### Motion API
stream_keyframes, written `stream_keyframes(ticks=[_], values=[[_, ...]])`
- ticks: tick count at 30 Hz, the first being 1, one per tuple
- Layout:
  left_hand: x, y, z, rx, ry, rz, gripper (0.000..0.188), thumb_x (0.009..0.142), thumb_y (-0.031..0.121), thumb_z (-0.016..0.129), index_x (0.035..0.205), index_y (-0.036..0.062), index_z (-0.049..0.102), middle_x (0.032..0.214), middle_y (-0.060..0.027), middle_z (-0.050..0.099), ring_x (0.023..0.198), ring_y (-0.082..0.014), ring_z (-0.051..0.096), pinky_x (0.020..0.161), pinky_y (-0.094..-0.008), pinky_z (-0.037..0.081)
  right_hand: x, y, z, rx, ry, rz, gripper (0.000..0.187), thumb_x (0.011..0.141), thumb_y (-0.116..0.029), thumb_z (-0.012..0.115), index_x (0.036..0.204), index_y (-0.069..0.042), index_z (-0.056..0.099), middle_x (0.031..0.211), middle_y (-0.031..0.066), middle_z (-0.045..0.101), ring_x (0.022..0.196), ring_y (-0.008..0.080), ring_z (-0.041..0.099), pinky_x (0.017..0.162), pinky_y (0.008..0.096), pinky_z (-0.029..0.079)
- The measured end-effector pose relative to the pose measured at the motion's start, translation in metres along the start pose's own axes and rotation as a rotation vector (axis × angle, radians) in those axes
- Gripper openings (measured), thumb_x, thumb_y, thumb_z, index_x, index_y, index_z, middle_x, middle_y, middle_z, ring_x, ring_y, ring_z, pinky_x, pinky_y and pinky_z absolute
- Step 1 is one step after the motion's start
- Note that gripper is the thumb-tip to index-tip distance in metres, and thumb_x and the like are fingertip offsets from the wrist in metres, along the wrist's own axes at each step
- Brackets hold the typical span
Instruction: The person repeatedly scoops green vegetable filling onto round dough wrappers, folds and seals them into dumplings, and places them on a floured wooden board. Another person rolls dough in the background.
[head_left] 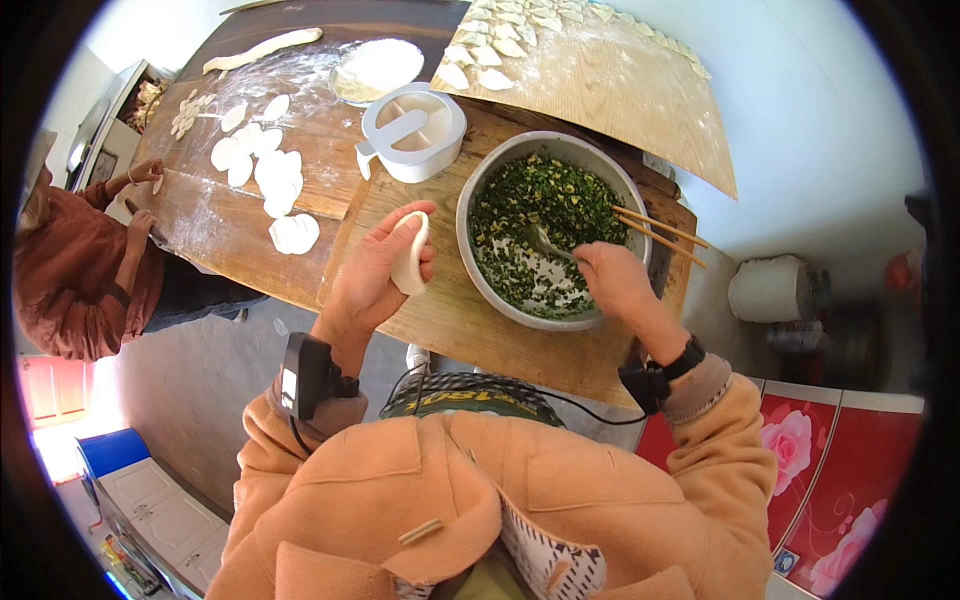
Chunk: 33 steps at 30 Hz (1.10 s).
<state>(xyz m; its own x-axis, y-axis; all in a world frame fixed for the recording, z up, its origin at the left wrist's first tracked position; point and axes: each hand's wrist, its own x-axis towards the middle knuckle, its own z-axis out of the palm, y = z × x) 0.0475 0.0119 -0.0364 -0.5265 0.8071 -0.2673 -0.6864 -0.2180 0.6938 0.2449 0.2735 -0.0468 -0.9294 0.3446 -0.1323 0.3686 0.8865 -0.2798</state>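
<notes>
My left hand (379, 262) holds a round dumpling wrapper (411, 258), its pale disc bent upright between thumb and fingers. In my right hand (615, 283) is the handle of a metal spoon (541, 240), whose bowl dips into chopped green filling with yellow bits (545, 195). That filling lies in a wide metal basin (470, 262) at the middle right of the table. Two wooden chopsticks (665, 232) lean over the basin's right rim. Several flat wrappers (281, 180) lie in a floury patch to the left, some overlapping.
A white lidded container (414, 130) stands left of the basin. Behind are a bowl of flour (377, 68), a dough roll (262, 50) and a board (600, 110) with rows of folded dumplings (500, 35). Another person (85, 260) works at the table's left edge with small dough pieces (190, 113) nearby.
</notes>
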Motion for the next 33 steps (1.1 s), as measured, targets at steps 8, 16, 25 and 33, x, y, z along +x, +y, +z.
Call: stream_keyframes(ticks=[8,16,25,33], values=[[0.000,-0.009,0.006,-0.400,-0.178,-0.377,0.044,0.101,0.032,0.045,0.131,-0.0013,0.045,0.096,-0.0086,0.055,0.065,-0.0090,0.045,0.049,-0.0190,0.039,0.035,-0.028,0.032,0.065,0.056,-0.120,0.028,0.085,-0.007,0.057,0.112,-0.013,0.063,0.092,0.0131,0.056,0.086,0.0341,0.061,0.071,0.0431,0.052],[-0.009,0.002,0.010,1.114,-0.150,0.395,0.027,0.097,0.013,0.051,0.121,0.0027,0.059,0.114,-0.0102,0.058,0.090,-0.0179,0.057,0.072,-0.0286,0.049,-0.002,0.008,-0.020,-0.189,-0.204,-0.074,0.022,0.080,-0.006,0.059,0.098,-0.011,0.070,0.087,0.0142,0.066,0.086,0.0336,0.066,0.073,0.0430,0.053],[0.008,-0.033,0.006,0.152,0.116,0.068,0.030,0.100,0.020,0.049,0.121,0.0008,0.057,0.121,-0.0135,0.059,0.104,-0.0235,0.060,0.090,-0.0360,0.050,-0.011,-0.024,-0.022,-0.340,-0.357,0.111,0.015,0.076,-0.004,0.059,0.085,-0.005,0.071,0.084,0.0197,0.068,0.081,0.0361,0.068,0.072,0.0431,0.056],[0.025,-0.074,-0.005,-0.200,0.088,-0.117,0.033,0.098,0.016,0.050,0.126,-0.0017,0.048,0.118,-0.0160,0.061,0.108,-0.0270,0.061,0.096,-0.0400,0.050,-0.001,-0.026,0.012,0.257,-0.379,0.041,0.018,0.080,-0.004,0.059,0.093,0.001,0.070,0.083,0.0217,0.068,0.075,0.0337,0.067,0.068,0.0420,0.054]])
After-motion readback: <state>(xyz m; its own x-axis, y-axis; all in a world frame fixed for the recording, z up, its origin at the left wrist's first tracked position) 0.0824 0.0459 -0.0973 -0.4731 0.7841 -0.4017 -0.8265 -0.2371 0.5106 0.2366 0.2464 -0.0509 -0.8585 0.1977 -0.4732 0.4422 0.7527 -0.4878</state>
